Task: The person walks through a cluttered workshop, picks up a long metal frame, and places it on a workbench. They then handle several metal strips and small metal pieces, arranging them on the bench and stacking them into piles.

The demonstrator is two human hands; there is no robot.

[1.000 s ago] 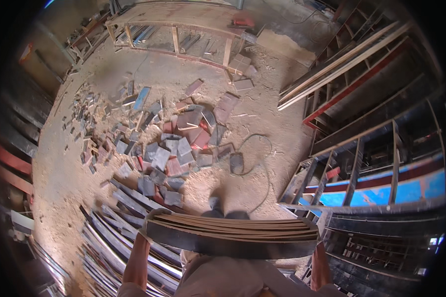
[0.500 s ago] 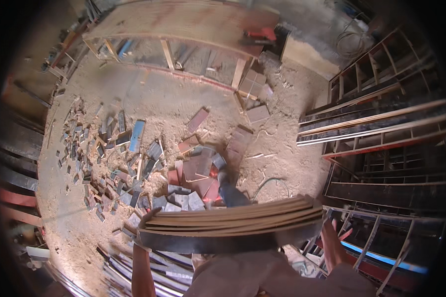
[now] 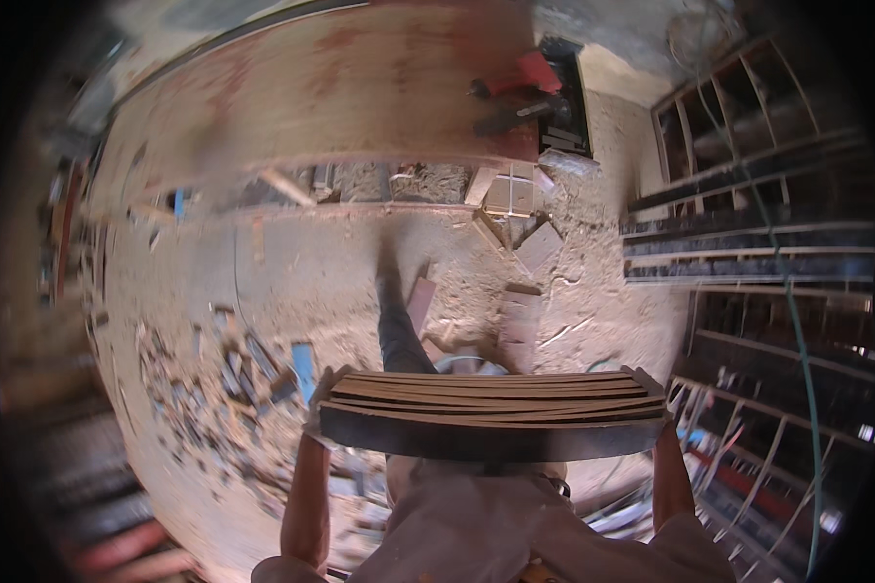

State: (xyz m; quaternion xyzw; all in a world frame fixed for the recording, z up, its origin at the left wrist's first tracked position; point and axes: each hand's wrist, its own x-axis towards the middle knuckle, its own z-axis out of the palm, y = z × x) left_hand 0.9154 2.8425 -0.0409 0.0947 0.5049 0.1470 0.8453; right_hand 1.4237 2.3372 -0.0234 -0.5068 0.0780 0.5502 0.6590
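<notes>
A stack of several plywood strips (image 3: 491,408), with pale edges and a dark face, spans across in front of my body. Its left end is gripped by my left hand (image 3: 325,396), fingers wrapped round the edge. My right hand (image 3: 654,387) closes on the opposite end. The stack is held level above the floor, close to my waist. One leg (image 3: 399,325) reaches forward beyond the stack, its foot blurred.
Ahead stands a long wooden workbench (image 3: 311,87) with a red power tool (image 3: 525,80) at its right. Small wood offcuts (image 3: 233,379) litter the left floor. Flat boxes (image 3: 508,191) lie by the bench. Framed panels (image 3: 749,243) stack on the right; a green cable (image 3: 797,321) hangs there.
The workbench is now nearer and larger in view. A leg has stepped forward past the stack. Both hands still hold the strips, which now sit higher and more level.
</notes>
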